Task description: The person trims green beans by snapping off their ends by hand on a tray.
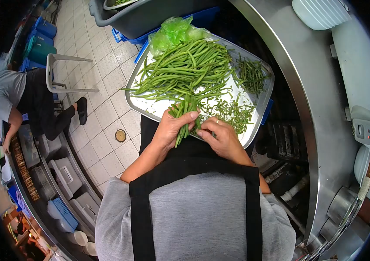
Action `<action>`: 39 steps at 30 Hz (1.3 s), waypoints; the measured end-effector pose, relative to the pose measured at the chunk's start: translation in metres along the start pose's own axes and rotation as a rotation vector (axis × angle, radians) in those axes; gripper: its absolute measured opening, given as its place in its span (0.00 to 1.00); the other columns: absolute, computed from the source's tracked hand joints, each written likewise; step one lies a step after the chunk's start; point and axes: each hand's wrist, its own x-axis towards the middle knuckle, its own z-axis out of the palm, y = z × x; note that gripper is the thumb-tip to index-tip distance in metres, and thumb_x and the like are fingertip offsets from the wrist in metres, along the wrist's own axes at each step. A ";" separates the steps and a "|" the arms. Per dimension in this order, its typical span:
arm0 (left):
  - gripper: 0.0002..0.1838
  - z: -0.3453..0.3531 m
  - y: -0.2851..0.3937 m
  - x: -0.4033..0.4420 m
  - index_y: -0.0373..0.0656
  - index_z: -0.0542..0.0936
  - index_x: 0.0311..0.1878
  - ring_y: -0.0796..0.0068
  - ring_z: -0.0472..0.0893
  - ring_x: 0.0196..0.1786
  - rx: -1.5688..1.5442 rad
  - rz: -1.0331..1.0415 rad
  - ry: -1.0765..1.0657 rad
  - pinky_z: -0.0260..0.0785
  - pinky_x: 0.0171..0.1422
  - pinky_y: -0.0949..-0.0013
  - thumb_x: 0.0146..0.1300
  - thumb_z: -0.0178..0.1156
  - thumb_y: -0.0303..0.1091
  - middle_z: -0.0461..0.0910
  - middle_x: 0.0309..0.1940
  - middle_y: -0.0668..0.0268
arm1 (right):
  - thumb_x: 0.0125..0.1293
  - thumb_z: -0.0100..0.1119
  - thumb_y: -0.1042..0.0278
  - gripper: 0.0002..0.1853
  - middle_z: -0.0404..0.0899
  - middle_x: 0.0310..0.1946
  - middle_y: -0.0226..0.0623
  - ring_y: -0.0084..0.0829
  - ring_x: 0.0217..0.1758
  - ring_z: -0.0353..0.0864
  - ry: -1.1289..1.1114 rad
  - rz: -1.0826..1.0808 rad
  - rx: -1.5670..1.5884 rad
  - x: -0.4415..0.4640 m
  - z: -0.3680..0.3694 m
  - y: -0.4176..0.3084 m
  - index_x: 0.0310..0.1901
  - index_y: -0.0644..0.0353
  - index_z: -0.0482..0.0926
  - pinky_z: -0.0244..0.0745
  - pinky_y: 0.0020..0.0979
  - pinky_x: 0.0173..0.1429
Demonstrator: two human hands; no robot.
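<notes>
My left hand point(171, 127) is wrapped round a small bunch of green beans point(182, 124) at the near edge of a metal tray point(150, 114). Close beside it on the right, my right hand point(219, 135) has its thumb and fingers pinched together at the bean ends; what is between the fingertips is too small to make out. A large heap of long green beans point(185, 69) covers the tray's middle and left. Trimmed bits point(233, 114) are scattered at the near right, and a darker pile of thin beans point(251, 76) lies at the right. A green plastic bag point(174, 35) sits at the far edge.
A grey tub point(128, 21) stands beyond the tray. To the right runs a steel counter point(300, 78) with stacked white dishes point(322, 13) and a rice cooker point(367, 130). At the left, a person point(9, 93) reaches towards a shelf near a chair point(51, 74).
</notes>
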 end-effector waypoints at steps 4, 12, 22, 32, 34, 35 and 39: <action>0.10 -0.001 0.002 -0.002 0.37 0.79 0.42 0.81 0.71 0.25 -0.092 0.027 0.044 0.62 0.28 0.77 0.61 0.65 0.31 0.75 0.26 0.70 | 0.65 0.61 0.72 0.06 0.77 0.34 0.37 0.29 0.31 0.77 0.003 0.098 0.097 -0.002 -0.002 0.009 0.37 0.66 0.79 0.72 0.29 0.38; 0.12 -0.006 -0.005 -0.004 0.37 0.77 0.43 0.80 0.72 0.25 -0.148 0.078 0.001 0.62 0.29 0.76 0.59 0.66 0.32 0.75 0.27 0.69 | 0.68 0.53 0.73 0.05 0.74 0.31 0.32 0.22 0.30 0.73 0.023 0.267 0.661 -0.004 -0.005 0.020 0.38 0.66 0.76 0.69 0.24 0.39; 0.12 -0.016 0.000 -0.002 0.39 0.74 0.44 0.75 0.73 0.28 -0.275 0.178 -0.044 0.67 0.33 0.73 0.61 0.62 0.34 0.75 0.31 0.64 | 0.69 0.52 0.70 0.06 0.75 0.32 0.34 0.25 0.29 0.73 0.077 0.307 0.398 0.007 -0.025 0.042 0.37 0.63 0.76 0.69 0.27 0.37; 0.09 -0.015 -0.003 0.002 0.40 0.73 0.38 0.79 0.69 0.24 -0.204 0.066 -0.017 0.60 0.28 0.76 0.61 0.62 0.31 0.68 0.23 0.70 | 0.59 0.64 0.70 0.11 0.77 0.41 0.42 0.47 0.42 0.80 0.250 0.131 -0.658 0.047 -0.023 0.076 0.44 0.55 0.78 0.75 0.44 0.46; 0.11 -0.013 -0.002 0.000 0.41 0.72 0.40 0.80 0.68 0.23 -0.132 0.052 0.017 0.60 0.27 0.76 0.59 0.63 0.32 0.68 0.24 0.71 | 0.58 0.64 0.70 0.11 0.76 0.39 0.41 0.47 0.41 0.80 0.236 0.113 -0.691 0.050 -0.017 0.086 0.42 0.56 0.78 0.75 0.45 0.45; 0.13 -0.011 -0.001 0.000 0.41 0.72 0.41 0.81 0.67 0.22 -0.095 0.045 0.035 0.59 0.27 0.75 0.58 0.64 0.32 0.69 0.24 0.72 | 0.58 0.65 0.70 0.10 0.76 0.38 0.41 0.47 0.41 0.80 0.229 0.104 -0.706 0.052 -0.015 0.090 0.42 0.57 0.78 0.75 0.45 0.45; 0.10 -0.004 0.009 -0.001 0.39 0.74 0.39 0.82 0.67 0.22 -0.012 0.050 0.039 0.59 0.27 0.76 0.59 0.65 0.30 0.71 0.25 0.71 | 0.57 0.64 0.71 0.07 0.76 0.37 0.37 0.43 0.42 0.79 0.227 0.000 -0.707 0.044 -0.018 0.070 0.37 0.56 0.78 0.73 0.42 0.47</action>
